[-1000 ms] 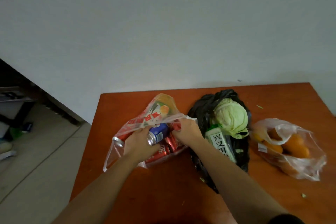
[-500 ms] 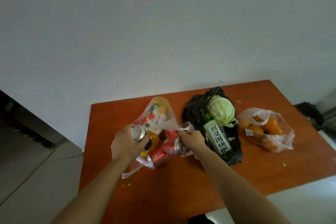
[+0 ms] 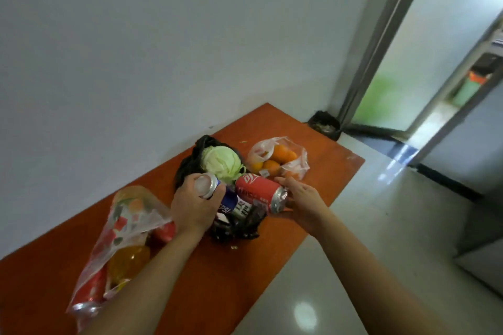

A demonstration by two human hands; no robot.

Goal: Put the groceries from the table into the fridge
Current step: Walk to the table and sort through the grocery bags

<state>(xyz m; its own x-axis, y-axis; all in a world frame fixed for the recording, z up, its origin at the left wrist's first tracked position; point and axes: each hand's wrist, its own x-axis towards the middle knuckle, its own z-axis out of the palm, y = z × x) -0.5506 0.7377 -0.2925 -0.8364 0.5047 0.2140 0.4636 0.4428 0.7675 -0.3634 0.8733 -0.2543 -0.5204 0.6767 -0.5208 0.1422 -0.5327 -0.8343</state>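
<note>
My left hand grips a blue Pepsi can above the orange table. A red cola can lies sideways in my right hand, whose fingers curl round its end. Both cans hover over a black bag that holds a green cabbage and a labelled bottle, mostly hidden. At the left lies a printed clear bag with red cans and an orange drink bottle. A clear bag of oranges sits at the far right of the table.
A white wall runs behind the table. Pale glossy floor lies to the right. A glass door with a grey frame stands at the back right, with a dark object at its foot.
Both hands have lifted the cans out of the printed bag and carried them right, over the black bag. The view has swung right and tilted, bringing the doorway into sight.
</note>
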